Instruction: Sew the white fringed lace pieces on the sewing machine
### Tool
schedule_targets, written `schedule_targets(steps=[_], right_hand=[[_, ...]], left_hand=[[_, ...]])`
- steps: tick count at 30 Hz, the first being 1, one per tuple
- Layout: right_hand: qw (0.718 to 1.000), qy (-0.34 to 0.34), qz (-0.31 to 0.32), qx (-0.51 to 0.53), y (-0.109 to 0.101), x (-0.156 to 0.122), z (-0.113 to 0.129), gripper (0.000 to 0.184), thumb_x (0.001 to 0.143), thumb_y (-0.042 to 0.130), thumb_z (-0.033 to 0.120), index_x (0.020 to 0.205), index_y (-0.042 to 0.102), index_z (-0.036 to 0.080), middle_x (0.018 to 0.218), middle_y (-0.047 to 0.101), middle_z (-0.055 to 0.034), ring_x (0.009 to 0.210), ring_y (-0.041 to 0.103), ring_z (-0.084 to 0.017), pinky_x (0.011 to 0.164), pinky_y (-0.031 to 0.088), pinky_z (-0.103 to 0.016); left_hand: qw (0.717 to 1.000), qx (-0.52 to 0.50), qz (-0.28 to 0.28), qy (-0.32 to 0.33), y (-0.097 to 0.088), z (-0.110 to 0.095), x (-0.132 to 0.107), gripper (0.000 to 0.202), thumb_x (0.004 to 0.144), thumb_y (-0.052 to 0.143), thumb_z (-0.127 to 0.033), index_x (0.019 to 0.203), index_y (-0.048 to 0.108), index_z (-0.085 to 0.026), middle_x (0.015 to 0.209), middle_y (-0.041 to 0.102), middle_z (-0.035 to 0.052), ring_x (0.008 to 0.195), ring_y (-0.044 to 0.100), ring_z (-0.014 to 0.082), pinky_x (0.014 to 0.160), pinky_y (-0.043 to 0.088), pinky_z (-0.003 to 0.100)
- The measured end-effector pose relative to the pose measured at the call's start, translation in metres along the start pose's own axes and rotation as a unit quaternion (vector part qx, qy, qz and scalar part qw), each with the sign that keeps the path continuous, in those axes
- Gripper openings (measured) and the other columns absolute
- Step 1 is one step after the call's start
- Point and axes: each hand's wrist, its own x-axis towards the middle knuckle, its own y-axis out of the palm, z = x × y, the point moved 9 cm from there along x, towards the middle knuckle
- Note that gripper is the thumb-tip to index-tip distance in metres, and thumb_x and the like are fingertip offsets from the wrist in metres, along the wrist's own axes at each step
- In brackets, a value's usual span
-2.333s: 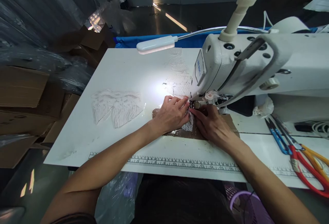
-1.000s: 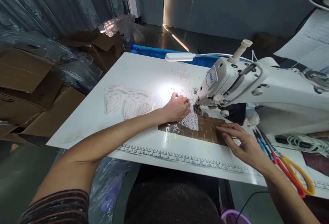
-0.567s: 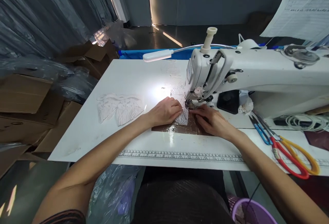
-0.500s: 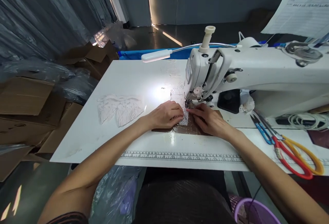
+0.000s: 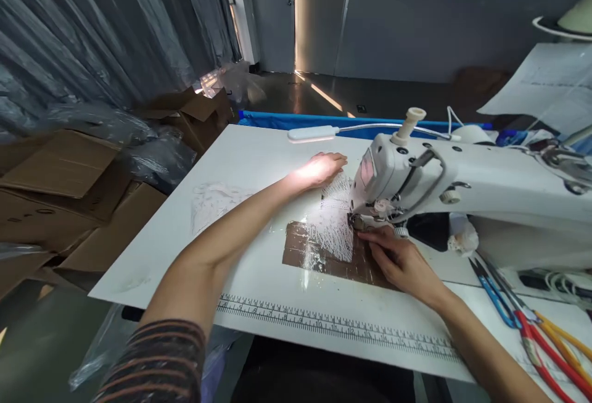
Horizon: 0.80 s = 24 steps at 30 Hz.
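A white lace piece (image 5: 335, 224) lies under the needle end of a white sewing machine (image 5: 383, 174), partly over a shiny brown sheet (image 5: 300, 249) on the table. My left hand (image 5: 321, 168) is at the lace's far end, fingers stretched out to the right; a bright light falls on it. Close by the presser foot (image 5: 357, 223), my right hand (image 5: 400, 261) rests over the brown sheet, its index finger extended beside the lace and the thumb apart from it. Another white lace piece (image 5: 215, 202) lies left on the table, partly behind my left forearm.
A printed ruler strip (image 5: 333, 328) runs along the table's front edge. Blue-handled scissors (image 5: 497, 295) and red-handled scissors (image 5: 539, 347) lie at right, by orange handles. A lamp (image 5: 313, 134) hangs behind the needle end. Cardboard boxes (image 5: 60, 162) stand left of the table.
My left hand has moved from the lace's near part to its far end. More of the lace and brown sheet now shows. The right hand stays by the presser foot. The view has shifted.
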Motion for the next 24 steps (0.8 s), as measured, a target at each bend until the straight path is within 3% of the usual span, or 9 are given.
schedule_targets(steps=[3, 6, 10, 12, 14, 17, 20, 24], right_hand=[[1.0, -0.011, 0.014, 0.003, -0.005, -0.011, 0.014, 0.032, 0.098, 0.044, 0.029, 0.117, 0.069, 0.025, 0.109, 0.069, -0.0095, 0.1, 0.067, -0.025, 0.088, 0.056, -0.043], [0.999, -0.026, 0.009, 0.018, -0.008, -0.019, 0.029, 0.033, 0.098, 0.045, 0.027, 0.123, 0.066, 0.029, 0.114, 0.066, -0.0096, 0.109, 0.064, -0.024, 0.088, 0.057, -0.039], [0.997, -0.064, 0.019, 0.05, 0.007, -0.007, 0.055, 0.038, 0.097, 0.045, 0.023, 0.13, 0.061, 0.032, 0.115, 0.065, -0.0078, 0.106, 0.065, -0.023, 0.085, 0.058, -0.037], [0.995, -0.08, 0.009, 0.055, 0.019, 0.008, 0.069, 0.04, 0.097, 0.044, 0.023, 0.134, 0.057, 0.03, 0.124, 0.061, -0.0099, 0.106, 0.064, -0.024, 0.086, 0.058, -0.039], [0.996, -0.06, -0.031, 0.049, 0.03, 0.028, 0.075, 0.045, 0.096, 0.044, 0.026, 0.141, 0.05, 0.024, 0.138, 0.052, -0.0151, 0.099, 0.065, -0.025, 0.084, 0.057, -0.042], [0.995, 0.033, -0.084, 0.038, 0.045, 0.057, 0.065, 0.058, 0.094, 0.044, 0.034, 0.148, 0.037, 0.015, 0.146, 0.041, -0.0241, 0.079, 0.063, -0.023, 0.073, 0.058, -0.046], [0.988, 0.102, -0.106, 0.037, 0.056, 0.077, 0.051, 0.066, 0.09, 0.045, 0.035, 0.149, 0.031, 0.008, 0.133, 0.051, -0.0269, 0.081, 0.063, -0.027, 0.076, 0.055, -0.051], [0.98, 0.136, -0.131, 0.062, 0.057, 0.085, 0.036, 0.05, 0.087, 0.044, 0.029, 0.134, 0.046, 0.01, 0.106, 0.064, -0.0179, 0.088, 0.063, -0.029, 0.082, 0.051, -0.045]], left_hand=[[0.999, -0.013, 0.041, 0.009, 0.013, 0.011, 0.019, 0.025, 0.088, 0.055, -0.015, 0.11, 0.067, -0.018, 0.117, 0.067, 0.0089, 0.103, 0.063, 0.0206, 0.083, 0.049, 0.03], [0.998, -0.026, 0.061, 0.008, 0.015, 0.017, 0.015, 0.011, 0.084, 0.059, -0.02, 0.089, 0.069, -0.015, 0.101, 0.069, 0.01, 0.095, 0.064, 0.0231, 0.081, 0.048, 0.033], [0.997, -0.041, 0.057, 0.023, -0.01, 0.016, -0.019, 0.009, 0.074, 0.061, -0.011, 0.066, 0.061, -0.016, 0.112, 0.067, 0.0105, 0.104, 0.06, 0.0248, 0.099, 0.04, 0.041], [0.994, -0.083, 0.064, 0.019, -0.026, 0.014, -0.043, 0.014, 0.073, 0.058, -0.01, 0.061, 0.056, -0.017, 0.111, 0.068, 0.0087, 0.099, 0.061, 0.022, 0.096, 0.043, 0.039], [0.97, -0.226, 0.077, -0.042, -0.037, 0.016, -0.068, 0.016, 0.074, 0.053, -0.01, 0.061, 0.054, -0.017, 0.091, 0.07, 0.0077, 0.082, 0.062, 0.0184, 0.078, 0.048, 0.034], [0.922, -0.358, 0.085, -0.123, -0.04, 0.015, -0.097, 0.014, 0.075, 0.055, -0.016, 0.062, 0.054, -0.016, 0.069, 0.061, 0.0027, 0.067, 0.055, 0.0145, 0.064, 0.044, 0.03], [0.874, -0.443, 0.086, -0.18, -0.031, 0.013, -0.11, 0.014, 0.077, 0.06, -0.024, 0.067, 0.056, -0.015, 0.063, 0.054, -0.0009, 0.058, 0.047, 0.0101, 0.055, 0.036, 0.025], [0.841, -0.49, 0.08, -0.214, -0.021, 0.016, -0.112, 0.016, 0.076, 0.065, -0.027, 0.069, 0.057, -0.014, 0.063, 0.054, -0.0002, 0.058, 0.047, 0.0094, 0.054, 0.036, 0.025]])
